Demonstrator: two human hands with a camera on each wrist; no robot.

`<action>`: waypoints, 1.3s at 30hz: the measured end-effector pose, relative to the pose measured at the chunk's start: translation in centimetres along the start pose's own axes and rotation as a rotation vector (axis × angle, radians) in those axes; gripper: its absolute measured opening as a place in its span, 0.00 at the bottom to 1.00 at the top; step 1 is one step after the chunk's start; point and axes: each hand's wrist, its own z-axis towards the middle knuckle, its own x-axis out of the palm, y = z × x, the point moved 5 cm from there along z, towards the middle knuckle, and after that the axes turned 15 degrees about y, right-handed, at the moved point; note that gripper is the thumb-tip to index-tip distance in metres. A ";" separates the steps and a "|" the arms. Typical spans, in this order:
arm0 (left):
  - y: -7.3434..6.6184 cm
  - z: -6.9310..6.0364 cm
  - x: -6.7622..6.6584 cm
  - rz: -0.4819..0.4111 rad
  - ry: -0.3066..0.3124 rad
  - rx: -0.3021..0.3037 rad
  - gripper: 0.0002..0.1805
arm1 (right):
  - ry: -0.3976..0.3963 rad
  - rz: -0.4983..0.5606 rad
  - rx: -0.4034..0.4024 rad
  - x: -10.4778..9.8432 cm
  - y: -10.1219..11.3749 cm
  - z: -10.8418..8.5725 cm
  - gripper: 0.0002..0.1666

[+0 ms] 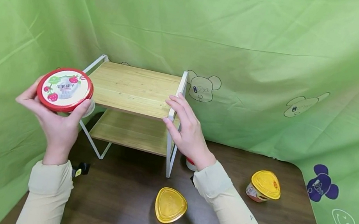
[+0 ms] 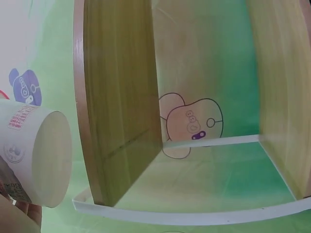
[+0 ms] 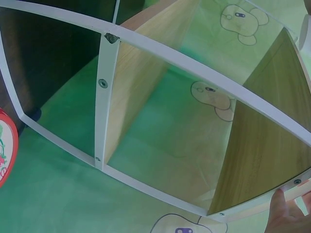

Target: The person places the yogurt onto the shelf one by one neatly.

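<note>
Work seems partway: left hand [image 1: 61, 130] grips red-lidded tub [image 1: 64, 89] at rack's [image 1: 137, 89] 9 o'clock; setting it down appears left to do. Right hand [image 1: 191, 132] spread, touching rack's 3 o'clock frame. Near yellow-lidded tub [image 1: 170, 205] on worktop [image 1: 107, 203] at 5 o'clock, far yellow-lidded tub [image 1: 265, 185] at 4. Left wrist view shows pale base [image 2: 51, 159]; head view, printed lid.

At the left edge, the left grip [image 2: 18, 217] holds a white cup [image 2: 19, 128] with red print, its pale base facing right, left of a wooden board [image 2: 119, 97]; a second board [image 2: 284, 87] stands farther right, a white frame [image 2: 194, 217] joins both, and green cloth [image 2: 209, 53] behind carries bear drawings [image 2: 182, 124]
</note>
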 end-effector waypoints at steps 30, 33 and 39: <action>3.9 4.2 1.3 0.021 0.130 -0.140 0.43 | 0.009 0.002 0.010 0.1 -0.1 0.1 0.27; 4.4 4.4 1.4 0.033 0.129 -0.165 0.42 | 0.010 0.003 0.009 0.1 -0.1 0.0 0.27; 4.6 4.7 1.5 0.049 0.057 -0.206 0.45 | 0.001 0.003 0.003 0.1 -0.1 -0.1 0.27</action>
